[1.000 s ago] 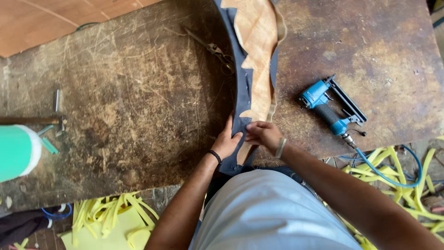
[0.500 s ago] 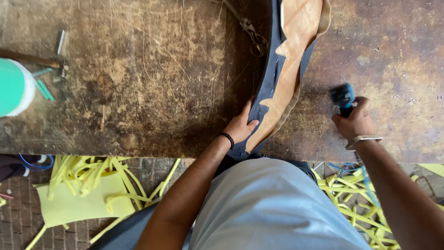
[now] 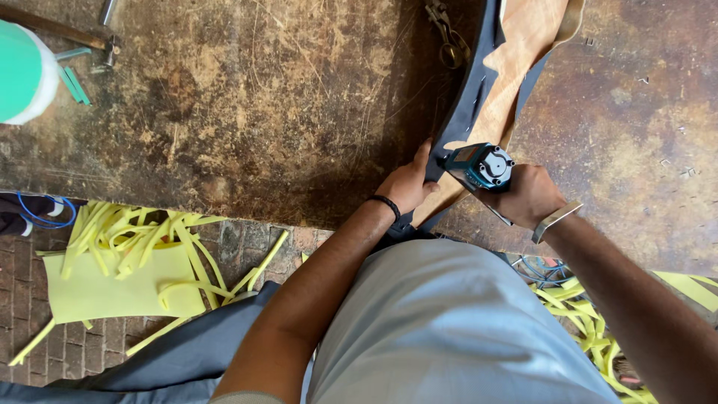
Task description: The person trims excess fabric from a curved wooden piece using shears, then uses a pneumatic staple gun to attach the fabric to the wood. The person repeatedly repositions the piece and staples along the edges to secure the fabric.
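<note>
The left hand [image 3: 404, 183] lies flat with its fingers pressing the dark fabric strip [image 3: 467, 112] down on the workbench [image 3: 247, 127], not closed around it. The right hand [image 3: 527, 196] is closed firmly around one blue staple gun [image 3: 477, 166], whose nose points at the fabric edge just beside the left thumb. The fabric covers one curved wooden piece [image 3: 516, 67] that runs away from the person. Further on the bench there is one hammer [image 3: 67, 34] and one green-and-white container [image 3: 26, 71]. Many yellow foam strips [image 3: 127, 247] lie on the brick floor below.
</note>
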